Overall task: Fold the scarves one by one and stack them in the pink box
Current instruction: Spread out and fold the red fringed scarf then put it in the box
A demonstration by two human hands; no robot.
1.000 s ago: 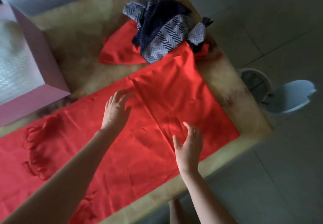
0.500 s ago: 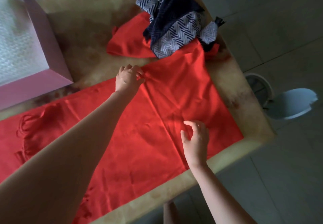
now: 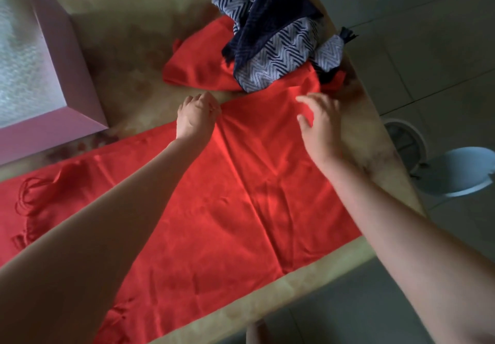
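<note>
A red scarf (image 3: 241, 182) is spread flat and faintly creased across the worktop (image 3: 128, 48), its fringed end at the left near the pink box (image 3: 67, 48). Its far edge is pinched by the curled fingers of the left hand (image 3: 197, 117); the fingers of the right hand (image 3: 320, 126) are spread open over the far corner.

a tabletop (image 3: 139, 48) with a mottled yellow-beige stone pattern and reddish-brown blotches fills most of the view. bubble wrap (image 3: 21, 70) shows at the far left. past the table's right edge lie grey floor tiles (image 3: 428, 22), where a round white slatted thing (image 3: 407, 140) sits just beside a pale blue rounded object (image 3: 460, 174).
</note>
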